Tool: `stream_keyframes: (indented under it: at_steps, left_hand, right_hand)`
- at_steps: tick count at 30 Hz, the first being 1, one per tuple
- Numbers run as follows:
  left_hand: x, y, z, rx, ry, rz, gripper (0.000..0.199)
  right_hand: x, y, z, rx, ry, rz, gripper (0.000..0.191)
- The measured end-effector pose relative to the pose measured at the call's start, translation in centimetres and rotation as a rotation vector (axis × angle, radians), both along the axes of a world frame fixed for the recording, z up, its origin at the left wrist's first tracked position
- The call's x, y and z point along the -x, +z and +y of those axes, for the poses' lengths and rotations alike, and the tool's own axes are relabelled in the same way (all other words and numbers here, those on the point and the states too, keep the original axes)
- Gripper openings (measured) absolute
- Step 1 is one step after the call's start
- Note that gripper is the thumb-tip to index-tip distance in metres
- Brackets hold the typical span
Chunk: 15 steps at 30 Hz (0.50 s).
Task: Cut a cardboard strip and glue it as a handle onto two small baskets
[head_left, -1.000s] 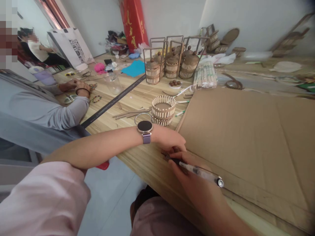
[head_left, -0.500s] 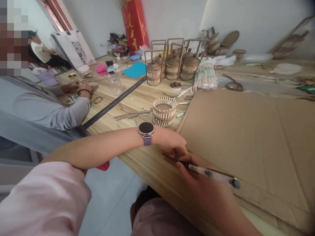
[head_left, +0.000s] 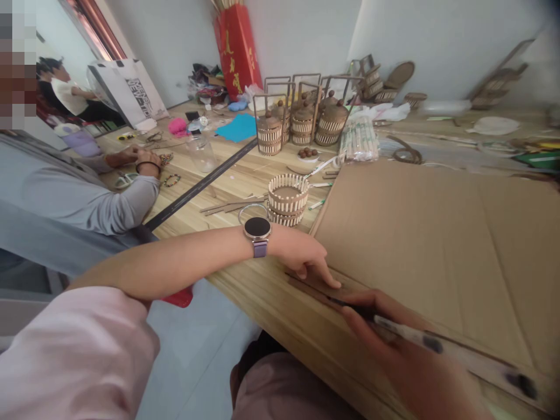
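My left hand (head_left: 306, 254), with a watch on its wrist, rests at the table's front edge, one finger stretched down onto a thin dark strip (head_left: 304, 284). Pinched in my right hand (head_left: 402, 350) is a pen (head_left: 406, 332), its dark tip on or just above the strip, right of the left fingertip; the hand is blurred. A large cardboard sheet (head_left: 415, 233) lies beside and beyond both hands. Behind my left wrist stands a round basket of pale sticks and brown bands (head_left: 287, 201).
Lidded baskets with tall handles (head_left: 301, 125) stand farther back, near brown beads (head_left: 307, 153) and bundled sticks (head_left: 361, 140). At the left, a person's hands (head_left: 135, 158) work with beads. A clear jar (head_left: 202, 154) and a long dark strip (head_left: 201, 184) lie on the table.
My right hand has moved right and nearer with the pen, away from my left hand. The left index finger now stretches out more. The view has shifted slightly.
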State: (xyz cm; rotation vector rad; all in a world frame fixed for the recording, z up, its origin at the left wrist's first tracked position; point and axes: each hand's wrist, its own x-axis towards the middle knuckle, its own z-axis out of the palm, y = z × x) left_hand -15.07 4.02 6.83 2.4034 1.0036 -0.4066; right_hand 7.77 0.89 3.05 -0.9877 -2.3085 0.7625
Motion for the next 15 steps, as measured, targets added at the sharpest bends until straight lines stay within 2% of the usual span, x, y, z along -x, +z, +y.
stream_keyframes:
  at_steps: [4, 9, 15]
  left_hand:
    - [-0.1, 0.0, 0.0, 0.023, -0.019, -0.016, 0.055]
    - [0.0, -0.2, 0.0, 0.042, -0.005, -0.089, 0.022]
    - [0.1, -0.3, 0.0, 0.029, 0.012, -0.104, 0.028]
  right_hand:
    - [3.0, -0.9, -1.3, 0.053, 0.073, 0.132, 0.013]
    - [5.3, -1.2, -1.4, 0.185, 0.069, 0.119, 0.014]
    - [6.0, -1.4, -1.4, 0.225, 0.066, 0.070, 0.017]
